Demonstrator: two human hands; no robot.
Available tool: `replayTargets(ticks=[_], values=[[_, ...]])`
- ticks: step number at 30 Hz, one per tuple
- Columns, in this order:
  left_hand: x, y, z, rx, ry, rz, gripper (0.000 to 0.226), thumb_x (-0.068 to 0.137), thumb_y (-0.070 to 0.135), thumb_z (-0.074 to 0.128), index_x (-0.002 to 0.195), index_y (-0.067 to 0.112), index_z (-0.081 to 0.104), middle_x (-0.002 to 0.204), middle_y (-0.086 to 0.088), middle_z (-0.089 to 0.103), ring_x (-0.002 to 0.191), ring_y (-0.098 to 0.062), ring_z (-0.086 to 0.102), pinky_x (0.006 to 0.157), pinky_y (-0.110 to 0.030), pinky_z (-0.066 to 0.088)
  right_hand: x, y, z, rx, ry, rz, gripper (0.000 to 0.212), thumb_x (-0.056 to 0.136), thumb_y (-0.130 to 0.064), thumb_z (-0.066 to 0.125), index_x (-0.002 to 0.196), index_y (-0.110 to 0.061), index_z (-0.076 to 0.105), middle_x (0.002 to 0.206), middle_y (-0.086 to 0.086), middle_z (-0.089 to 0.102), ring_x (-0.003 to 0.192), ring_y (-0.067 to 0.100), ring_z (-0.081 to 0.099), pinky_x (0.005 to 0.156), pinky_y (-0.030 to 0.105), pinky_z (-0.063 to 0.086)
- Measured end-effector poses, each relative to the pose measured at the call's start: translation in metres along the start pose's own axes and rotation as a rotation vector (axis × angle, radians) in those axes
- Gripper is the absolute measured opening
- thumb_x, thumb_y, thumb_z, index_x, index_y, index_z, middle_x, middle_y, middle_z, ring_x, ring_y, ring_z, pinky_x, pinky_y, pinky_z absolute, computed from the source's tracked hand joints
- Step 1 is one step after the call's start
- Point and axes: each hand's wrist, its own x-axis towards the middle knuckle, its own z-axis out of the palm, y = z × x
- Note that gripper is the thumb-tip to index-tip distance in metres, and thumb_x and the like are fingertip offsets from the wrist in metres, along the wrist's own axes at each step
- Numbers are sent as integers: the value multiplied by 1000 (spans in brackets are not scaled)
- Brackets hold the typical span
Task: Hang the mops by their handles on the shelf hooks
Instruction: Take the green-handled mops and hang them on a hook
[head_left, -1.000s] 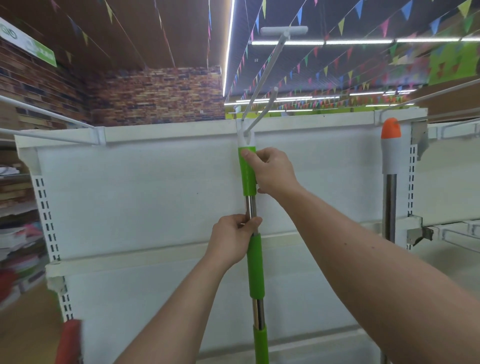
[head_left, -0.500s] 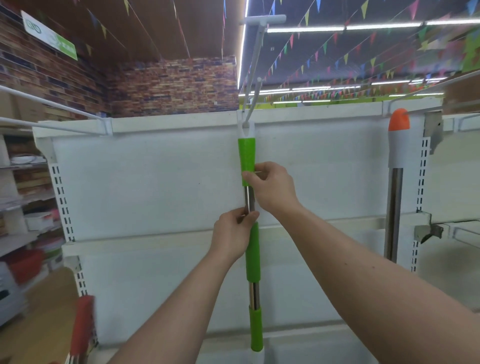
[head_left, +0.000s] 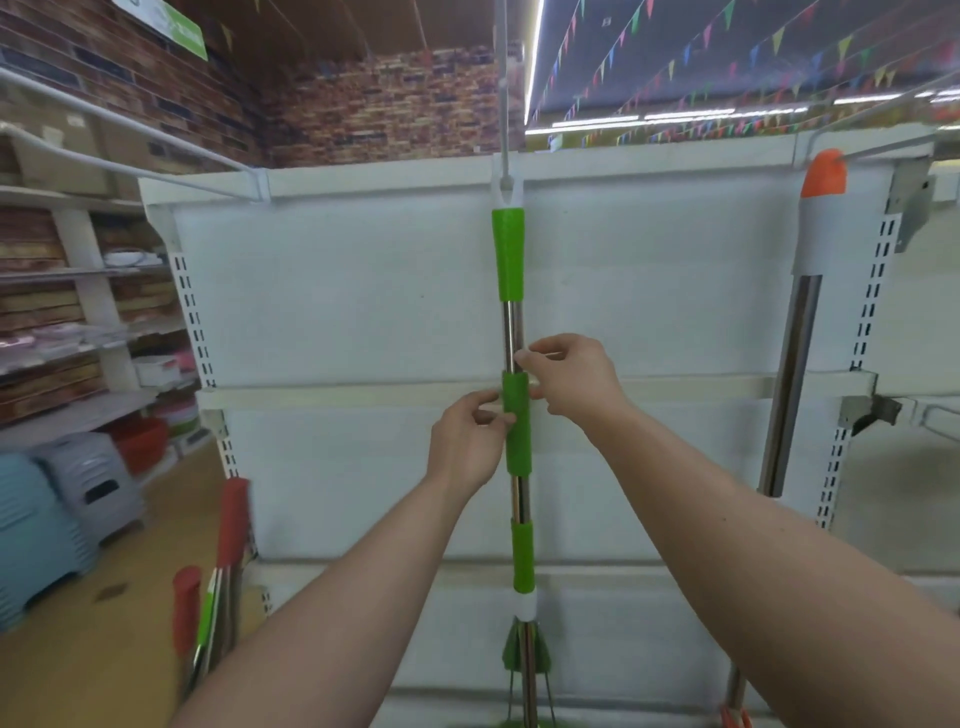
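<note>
Between both hands, green mop handle (head_left: 514, 415) hangs upright from hook (head_left: 505, 179). Left hand (head_left: 467, 441) pinches it at 9 o'clock. Right hand (head_left: 571, 382) fingertips touch it at 3 o'clock, loosely curled.

Bright even light from ceiling strip lamps (head_left: 532, 57) far above, faint shadows, lamp glare, slight motion blur, edges bowed by wide-angle lens.
</note>
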Motion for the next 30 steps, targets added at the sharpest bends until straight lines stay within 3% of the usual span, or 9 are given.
replayTargets(ticks=[2,4,7,10,15,18,22,27,30], values=[[-13,-14,-3,14,1,-54,36,93,30,69,128,21,66,104,2,74,100,-21,70,88,-32,55,-9,8,1,30,-27,17,24,93,-39,72,108,-20,72,104,-2,74,99,27,76,92,48,61],[-28,-31,-10,17,6,-101,33,92,33,71,122,23,67,105,-1,74,100,-23,71,89,-33,54,-19,18,7,55,-54,31,24,95,-39,70,108,-19,71,103,0,75,95,28,77,91,47,61],[-56,-61,-27,33,42,-176,28,89,36,73,115,26,70,102,-2,75,97,-22,72,79,-30,52,-34,34,24,100,-102,56,15,98,-34,69,91,-21,68,98,6,74,81,28,75,78,42,61],[-83,-94,-48,37,81,-253,23,88,36,74,109,27,70,102,-3,75,97,-24,74,75,-29,51,-51,49,41,156,-161,107,17,100,-31,67,104,-15,68,104,6,72,72,21,69,61,29,51],[-115,-146,-90,48,132,-341,22,90,35,72,110,25,70,108,-2,74,98,-22,72,65,-23,47,-80,67,80,148,-261,169,26,100,-36,66,117,-16,67,113,3,74,89,25,76,85,45,59],[-125,-175,-117,50,157,-372,20,90,35,71,108,26,69,106,-2,73,98,-22,72,70,-26,50,-96,66,117,130,-316,182,22,101,-34,65,114,-17,65,111,2,73,95,27,76,91,49,60],[-128,-211,-163,33,164,-384,19,92,34,71,108,24,68,105,-3,72,100,-23,70,80,-32,52,-117,64,183,106,-360,209,19,100,-35,66,111,-19,66,109,2,74,86,24,75,89,47,60],[-120,-268,-233,17,192,-396,12,89,27,75,98,22,69,90,-1,70,95,-28,72,85,-37,56,-147,61,287,96,-387,257,15,99,-34,66,106,-20,68,103,0,74,82,23,74,84,43,59],[-111,-304,-280,46,155,-406,11,87,31,76,94,26,70,94,-1,74,94,-27,73,84,-39,58,-168,60,355,96,-377,306,16,100,-30,65,108,-17,69,99,2,74,81,24,74,77,40,56]])
